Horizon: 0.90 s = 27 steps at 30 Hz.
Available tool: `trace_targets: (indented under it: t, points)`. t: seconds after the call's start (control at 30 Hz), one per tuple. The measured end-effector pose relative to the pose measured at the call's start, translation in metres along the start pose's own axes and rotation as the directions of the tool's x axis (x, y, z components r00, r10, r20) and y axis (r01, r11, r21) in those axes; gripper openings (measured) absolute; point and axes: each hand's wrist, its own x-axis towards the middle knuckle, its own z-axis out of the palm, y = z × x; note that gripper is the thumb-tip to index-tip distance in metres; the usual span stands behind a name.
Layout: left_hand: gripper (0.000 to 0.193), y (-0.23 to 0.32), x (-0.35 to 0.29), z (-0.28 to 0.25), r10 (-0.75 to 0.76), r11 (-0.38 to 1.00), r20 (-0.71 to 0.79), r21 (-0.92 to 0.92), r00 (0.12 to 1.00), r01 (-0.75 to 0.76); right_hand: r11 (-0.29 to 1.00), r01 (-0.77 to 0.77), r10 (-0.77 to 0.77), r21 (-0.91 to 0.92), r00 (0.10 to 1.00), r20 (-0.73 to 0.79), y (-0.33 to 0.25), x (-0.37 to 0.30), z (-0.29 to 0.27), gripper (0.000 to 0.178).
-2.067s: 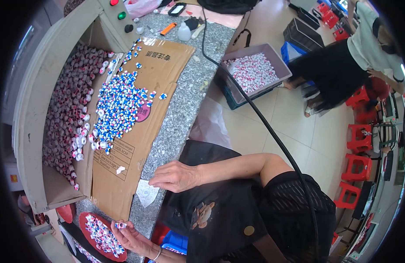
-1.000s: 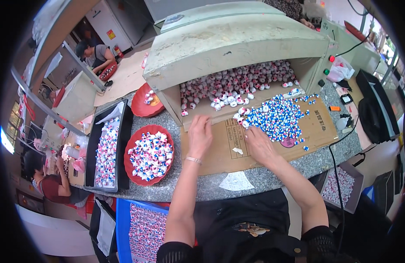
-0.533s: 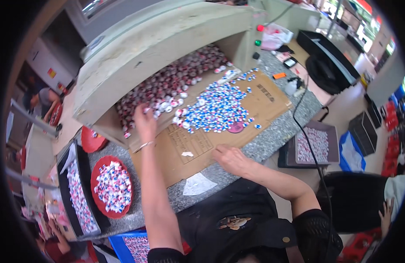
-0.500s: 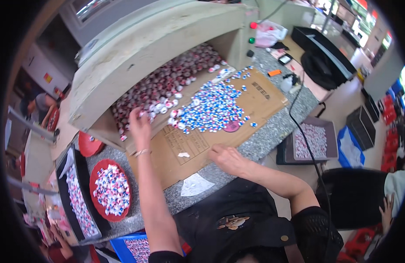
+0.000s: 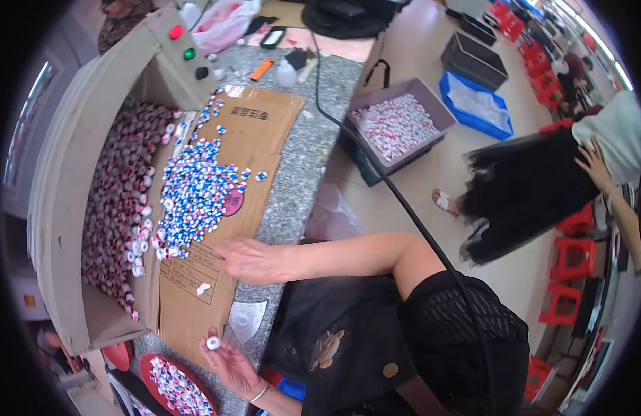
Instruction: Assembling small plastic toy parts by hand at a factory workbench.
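My left hand point(image 5: 232, 362) pinches a small white round piece point(image 5: 213, 343) with a dark centre, over the near end of the cardboard sheet point(image 5: 265, 114). My right hand point(image 5: 250, 261) is closed above the cardboard's printed panel. Its fingertips are bunched, and what they hold, if anything, is hidden. Just beyond it, many small blue, white and red pieces point(image 5: 196, 187) lie spread on the cardboard. To the left, larger white-and-red round pieces point(image 5: 116, 201) are heaped inside an open-fronted box point(image 5: 54, 229). A torn white scrap point(image 5: 203, 288) rests between my hands.
A red bowl point(image 5: 148, 364) of coloured pieces stands at the near left. An orange cutter point(image 5: 262, 70) and a small bottle point(image 5: 286, 73) lie on the granite table point(image 5: 293, 173). A black cable point(image 5: 397, 194) crosses the view. A grey bin point(image 5: 442, 125) and a person point(image 5: 535, 187) are at right.
The view has turned to the right. My left hand has drawn back from the heap in the box and now holds a white round piece. My right hand stays closed over the cardboard.
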Motion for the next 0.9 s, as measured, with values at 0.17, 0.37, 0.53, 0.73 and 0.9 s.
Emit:
trace_targets:
  t: [0.17,0.37,0.53,0.73,0.9]
  points:
    - [0.032,0.011,0.005,-0.004,-0.022,0.999,0.188,0.033,0.982,0.016,0.995,-0.061,0.074,-0.082,0.982,0.174,0.001,-0.004,0.008,0.022]
    - [0.037,0.003,-0.002,0.009,0.071,0.986,0.031,0.151,0.997,-0.075,0.976,0.209,-0.216,-0.059,0.966,-0.145,0.012,-0.004,0.016,0.015]
    - [0.043,0.015,-0.021,-0.009,0.140,0.965,0.056,0.217,0.989,-0.149,0.986,0.111,-0.068,-0.124,0.949,0.309,0.006,0.012,0.009,0.011]
    - [0.036,0.032,-0.084,-0.029,0.390,0.918,-0.244,0.179,0.888,-0.353,0.994,0.109,-0.109,0.016,0.957,0.268,0.010,0.020,-0.013,0.006]
    - [0.035,0.014,-0.144,-0.050,0.489,0.870,-0.385,0.152,0.783,-0.469,0.976,0.218,-0.201,-0.001,0.899,0.388,0.018,0.031,-0.028,0.008]
